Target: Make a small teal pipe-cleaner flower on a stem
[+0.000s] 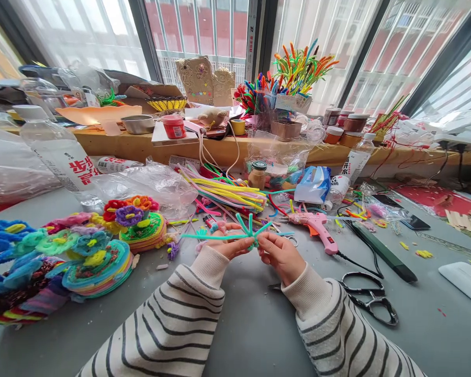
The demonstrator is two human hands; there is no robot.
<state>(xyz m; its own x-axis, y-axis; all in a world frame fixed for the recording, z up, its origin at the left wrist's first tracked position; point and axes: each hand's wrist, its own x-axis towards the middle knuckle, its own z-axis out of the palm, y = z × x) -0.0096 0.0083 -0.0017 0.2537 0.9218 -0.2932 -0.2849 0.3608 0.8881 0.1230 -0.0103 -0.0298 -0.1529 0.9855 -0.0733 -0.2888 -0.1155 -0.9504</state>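
Both my hands meet over the middle of the grey table, pinching a bunch of teal pipe cleaners (250, 226) whose arms fan out upward and to both sides. My left hand (232, 243) grips it near the joined centre, with one long arm stretching left across the fingers. From the other side, the fingertips of my right hand (278, 254) close on the same centre. A pink glue gun (316, 228) lies to the right of my right hand. Black-handled scissors (371, 298) rest by my right sleeve, which hides part of them.
Colourful pipe-cleaner flowers (90, 246) on layered round bases crowd the left side. Behind my hands lies a pile of loose pipe cleaners (227, 188). A water bottle (57, 152) stands at left. At right are a dark green bar (384, 251) and the glue gun's black cord.
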